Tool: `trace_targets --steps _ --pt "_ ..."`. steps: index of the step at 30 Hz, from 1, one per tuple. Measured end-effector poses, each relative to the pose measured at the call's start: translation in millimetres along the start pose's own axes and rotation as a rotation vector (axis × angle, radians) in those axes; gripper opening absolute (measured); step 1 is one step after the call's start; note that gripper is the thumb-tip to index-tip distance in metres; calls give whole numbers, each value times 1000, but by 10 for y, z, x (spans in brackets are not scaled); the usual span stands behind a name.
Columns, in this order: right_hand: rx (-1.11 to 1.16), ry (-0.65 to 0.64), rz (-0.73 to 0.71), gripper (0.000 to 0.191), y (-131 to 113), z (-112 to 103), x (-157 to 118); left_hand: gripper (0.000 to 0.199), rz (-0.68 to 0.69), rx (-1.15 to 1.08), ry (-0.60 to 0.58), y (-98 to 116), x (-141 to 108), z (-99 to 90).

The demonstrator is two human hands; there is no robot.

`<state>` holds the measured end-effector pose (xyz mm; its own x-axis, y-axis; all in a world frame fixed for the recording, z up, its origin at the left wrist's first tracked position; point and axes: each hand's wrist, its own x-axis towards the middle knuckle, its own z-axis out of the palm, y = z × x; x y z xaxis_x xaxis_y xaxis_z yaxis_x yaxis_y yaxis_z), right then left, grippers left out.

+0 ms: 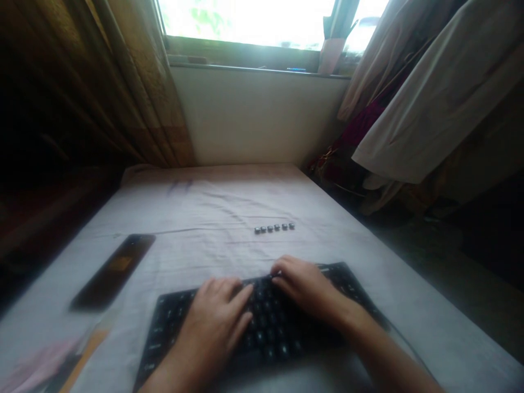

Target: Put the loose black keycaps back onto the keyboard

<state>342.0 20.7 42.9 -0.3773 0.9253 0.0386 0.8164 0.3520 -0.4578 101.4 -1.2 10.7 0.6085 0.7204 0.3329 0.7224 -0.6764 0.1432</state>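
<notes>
A black keyboard (270, 327) lies at a slant on the white cloth near the bottom of the view. My left hand (219, 314) rests on its left part, fingers apart and holding nothing. At the keyboard's upper edge, right of centre, my right hand (301, 281) has its thumb and fingers pinched together; whatever is between the fingertips is too small to make out. Beyond the keyboard, several small keycaps (270, 228) stand in a row on the cloth.
A dark phone (114, 270) lies on the cloth at the left. Nearer, at lower left, are an orange strip (85, 355) and a pink cloth (41, 365). A cable (405, 341) runs off the keyboard's right side. Hanging clothes (434, 103) flank the bed's right edge.
</notes>
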Motion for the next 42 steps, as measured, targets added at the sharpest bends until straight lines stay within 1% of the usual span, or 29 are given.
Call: trace_targets --steps 3,6,8,11,16,22,26,32,38,42 --pt "-21 -27 17 9 -37 18 -5 39 12 22 -4 44 25 -24" --pt "-56 -46 30 8 -66 31 16 39 55 26 24 126 64 -38" --pt "-80 -46 25 9 -79 37 25 38 80 4 43 184 95 -31" --pt "-124 -43 10 9 -100 40 33 37 81 -20 63 238 143 7" --pt "-171 -59 14 12 -126 32 40 41 80 -6 54 217 192 95" --pt "-186 -38 -18 10 -98 60 22 42 78 4 36 181 169 147" --pt "-193 -2 -55 9 -80 100 16 41 80 4 46 186 165 143" --pt "-182 68 -74 8 -81 153 20 37 88 9 52 189 176 135" --pt "-83 160 -90 10 -37 240 -7 36 84 12 62 186 164 125" --pt "-38 186 -87 11 5 292 -27 37 76 3 55 181 161 132"
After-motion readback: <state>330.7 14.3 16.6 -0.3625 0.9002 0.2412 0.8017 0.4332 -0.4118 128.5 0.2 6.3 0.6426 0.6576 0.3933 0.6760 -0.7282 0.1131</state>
